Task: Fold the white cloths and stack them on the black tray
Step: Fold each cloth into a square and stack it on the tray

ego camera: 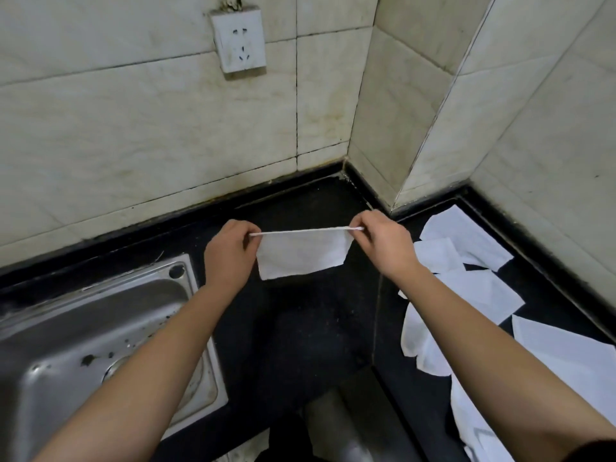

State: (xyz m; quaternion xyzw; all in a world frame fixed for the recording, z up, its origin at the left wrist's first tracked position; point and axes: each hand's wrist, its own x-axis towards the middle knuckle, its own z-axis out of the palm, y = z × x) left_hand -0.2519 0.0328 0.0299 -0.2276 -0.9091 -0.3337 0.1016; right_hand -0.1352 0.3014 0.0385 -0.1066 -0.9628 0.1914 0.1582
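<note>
A white cloth (301, 255) hangs in the air above the black counter, stretched taut along its top edge. My left hand (230, 251) pinches its top left corner and my right hand (383, 245) pinches its top right corner. The cloth looks folded over, with its lower edge hanging free. Several loose white cloths (466, 248) lie spread over the counter to the right, some overlapping. A black tray (320, 328) is hard to tell apart from the dark counter below the held cloth.
A steel sink (100, 335) is set into the counter at the left. Tiled walls (150, 128) meet in a corner behind the counter, with a wall socket (238, 41) above. A tiled pillar (416, 128) juts out at the right.
</note>
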